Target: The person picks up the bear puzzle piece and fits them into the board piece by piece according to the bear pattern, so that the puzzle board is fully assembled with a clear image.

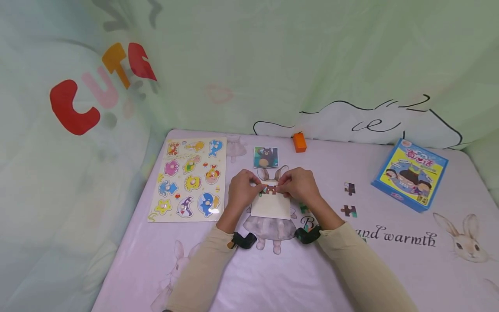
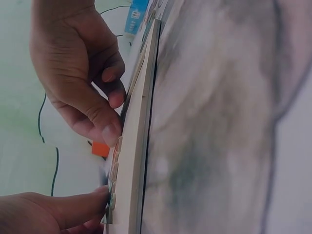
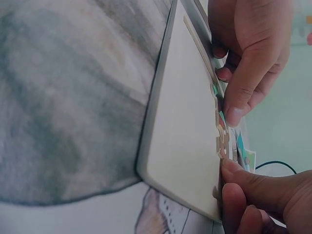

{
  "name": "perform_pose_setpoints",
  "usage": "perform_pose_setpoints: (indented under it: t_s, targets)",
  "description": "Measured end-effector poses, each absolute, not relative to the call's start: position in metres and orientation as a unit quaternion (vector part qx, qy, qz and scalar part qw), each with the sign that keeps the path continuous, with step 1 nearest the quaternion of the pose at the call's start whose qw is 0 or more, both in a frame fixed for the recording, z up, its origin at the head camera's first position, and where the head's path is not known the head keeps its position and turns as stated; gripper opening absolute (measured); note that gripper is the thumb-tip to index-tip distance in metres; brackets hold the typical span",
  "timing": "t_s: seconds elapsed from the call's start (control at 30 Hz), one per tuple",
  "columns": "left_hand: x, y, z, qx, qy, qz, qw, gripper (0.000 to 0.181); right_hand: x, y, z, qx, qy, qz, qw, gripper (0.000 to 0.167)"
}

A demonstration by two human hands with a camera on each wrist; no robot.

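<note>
Lilac cloth (image 1: 288,281) covers the table (image 1: 136,260); my left hand (image 1: 242,190) and right hand (image 1: 302,186) pinch puzzle pieces (image 1: 271,190) between their fingers (image 3: 234,116), on the board (image 1: 270,208); uneven pressure (my guess) could pop them apart.

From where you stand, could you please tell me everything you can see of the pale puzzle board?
The pale puzzle board is a thin, cream rectangle that looks like wood. It lies flat on the lilac tablecloth, over a printed rabbit. Its near part is bare; puzzle pieces, partly brown, sit toward its far side, where the left hand and right hand work them and partly hide that end.
</note>
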State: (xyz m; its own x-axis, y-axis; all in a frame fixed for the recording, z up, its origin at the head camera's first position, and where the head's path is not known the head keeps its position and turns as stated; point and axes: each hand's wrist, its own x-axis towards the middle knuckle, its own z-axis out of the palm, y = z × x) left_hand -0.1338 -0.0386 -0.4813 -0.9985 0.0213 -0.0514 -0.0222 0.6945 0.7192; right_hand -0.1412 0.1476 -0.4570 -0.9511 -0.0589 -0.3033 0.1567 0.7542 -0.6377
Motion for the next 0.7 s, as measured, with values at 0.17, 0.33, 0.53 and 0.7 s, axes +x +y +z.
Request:
perform_pose_setpoints:
  t_s: [0.17,0.33,0.53,0.7]
  targets:
    - [-0.1341,-0.0383,-0.4825,0.000,0.921,0.389,0.024,0.017,-0.1406,0.1474,-0.4568,0.025,0.925,-0.348,0.152,0.012]
    - [-0.1339,-0.0382,-0.4827,0.001,0.921,0.388,0.020,0.017,-0.1409,0.1477,-0.4570,0.027,0.925,-0.347,0.152,0.012]
    - [-0.1337,-0.0377,-0.4820,0.001,0.919,0.393,0.024,0.017,-0.1404,0.1474,-0.4578,0.017,0.928,-0.342,0.149,0.012]
    - [-0.1335,-0.0377,-0.4816,0.002,0.919,0.394,0.023,0.016,-0.1393,0.1478,-0.4583,-0.010,0.933,-0.330,0.143,0.017]
